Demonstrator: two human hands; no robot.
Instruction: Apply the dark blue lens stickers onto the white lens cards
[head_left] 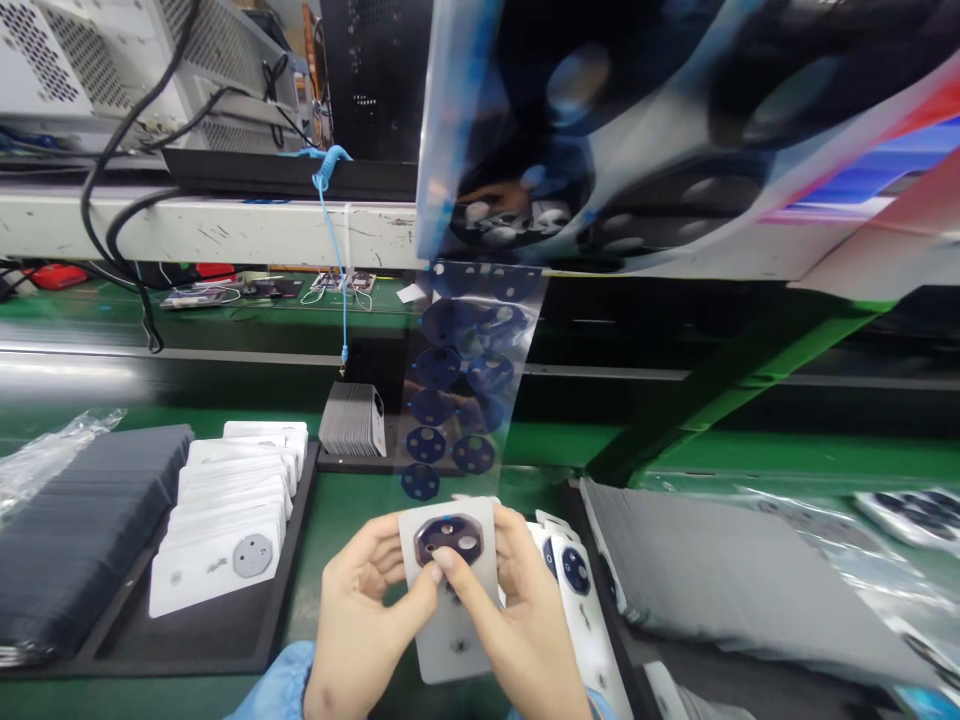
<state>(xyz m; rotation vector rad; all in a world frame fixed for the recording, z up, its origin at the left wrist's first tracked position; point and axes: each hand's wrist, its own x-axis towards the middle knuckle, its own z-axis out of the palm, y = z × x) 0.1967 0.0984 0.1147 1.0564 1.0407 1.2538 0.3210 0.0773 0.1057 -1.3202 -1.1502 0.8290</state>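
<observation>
A white phone back cover (439,655) is held up in front of me between both hands, tilted toward the camera. Near its top sits a dark eight-sided camera film (450,535) with round holes. My left hand (367,600) grips the cover's left edge, its thumb on the film's lower border. From the right side my right hand (529,610) holds the other edge, with its thumb tip meeting the left one on the film. Just beyond hangs a clear sheet (517,400) bearing rows of similar dark films (426,445).
At left, a black tray (225,650) holds overlapping white covers (217,560) beside dark grey stacked sheets (82,540). More filmed white covers (592,620) lie right of my hands, near a grey stack (720,580). A blue coiled cord (330,170) dangles from the shelf (262,235).
</observation>
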